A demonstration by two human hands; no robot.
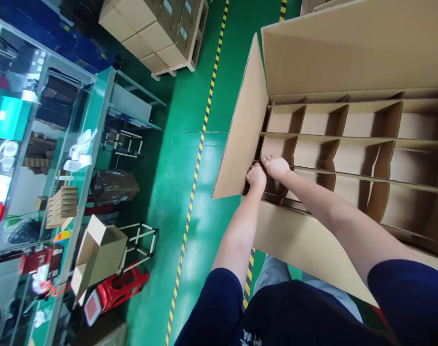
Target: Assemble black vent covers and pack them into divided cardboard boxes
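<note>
A large open cardboard box (301,240) stands in front of me, filled with a cardboard divider grid (334,139) that forms several cells. Both my hands reach into the near left corner of the box. My left hand (256,176) is curled into a fist at the box's left wall, its fingers hidden behind the card edge. My right hand (275,166) is closed on the end of a divider strip beside it. The two hands almost touch. The box's left flap (240,129) stands open, and the far flap (352,48) is raised.
A green floor (183,158) with a yellow-black striped line (199,154) runs on the left. Metal shelving (82,144) holds small boxes and parts. A red stool (118,288) and an open small carton (100,250) sit below it. Stacked cartons on a pallet (157,33) stand further off.
</note>
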